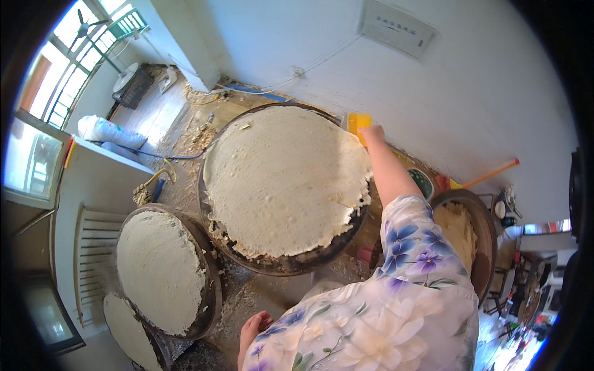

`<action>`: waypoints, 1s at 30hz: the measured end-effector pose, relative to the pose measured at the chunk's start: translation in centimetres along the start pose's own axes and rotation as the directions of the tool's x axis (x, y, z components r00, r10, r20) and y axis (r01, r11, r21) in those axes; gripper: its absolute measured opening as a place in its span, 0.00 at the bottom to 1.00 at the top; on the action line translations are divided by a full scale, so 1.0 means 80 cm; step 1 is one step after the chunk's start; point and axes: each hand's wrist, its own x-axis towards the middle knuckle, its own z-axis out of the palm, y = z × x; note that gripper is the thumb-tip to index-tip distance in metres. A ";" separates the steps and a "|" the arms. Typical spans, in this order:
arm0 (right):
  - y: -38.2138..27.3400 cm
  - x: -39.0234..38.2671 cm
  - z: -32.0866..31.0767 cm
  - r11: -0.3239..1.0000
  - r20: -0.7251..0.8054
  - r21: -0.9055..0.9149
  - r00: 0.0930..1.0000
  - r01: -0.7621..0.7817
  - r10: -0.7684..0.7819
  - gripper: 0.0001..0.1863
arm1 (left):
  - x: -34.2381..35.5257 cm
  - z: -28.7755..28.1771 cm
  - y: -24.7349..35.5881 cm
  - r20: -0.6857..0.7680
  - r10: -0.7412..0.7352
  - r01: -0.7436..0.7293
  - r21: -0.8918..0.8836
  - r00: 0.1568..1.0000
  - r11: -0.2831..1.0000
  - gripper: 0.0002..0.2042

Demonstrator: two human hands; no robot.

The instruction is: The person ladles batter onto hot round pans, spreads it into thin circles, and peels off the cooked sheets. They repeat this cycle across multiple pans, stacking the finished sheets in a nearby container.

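Note:
A wide, thin sheet of pale batter (284, 179) covers most of a large round griddle (291, 266), with a ragged, lifted edge at the right and front. At its far right rim, my right hand (372, 133) is closed around a yellow scraper (357, 122). The scraper's lower edge is partly hidden by the hand. My left hand (255, 323) hangs low in front of the griddle, apart from it. Its fingers are loosely bent, and nothing shows in them.
Two more round griddles with pale sheets (161, 272) (129, 331) stand at the left. A big brown basin (486, 247) of tan dough or batter sits by my right arm, near a green-rimmed bowl (421, 183). Crumbs and a blue hose (179, 157) lie on the floor; a white wall (470, 105) rises behind.

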 end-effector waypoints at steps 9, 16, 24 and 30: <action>-0.213 -0.002 0.108 0.866 0.162 -0.212 0.890 0.453 -0.426 0.20 | -0.024 0.018 -0.011 -0.134 -0.008 -0.007 -0.114 0.991 0.994 0.16; -0.336 -0.114 0.223 0.564 0.222 -0.226 0.605 0.795 -0.764 0.09 | -0.039 0.010 -0.042 -0.304 -0.076 0.093 0.041 0.950 0.995 0.17; -0.372 -0.354 0.279 0.001 0.460 -0.142 0.067 0.990 -0.885 0.12 | -0.060 -0.011 -0.053 -0.300 0.079 -0.005 0.241 0.951 0.971 0.17; -0.228 -0.532 0.198 -0.530 0.524 0.275 -0.588 0.802 -0.616 0.05 | -0.068 -0.053 -0.060 -0.168 0.144 -0.150 -0.025 0.975 0.988 0.17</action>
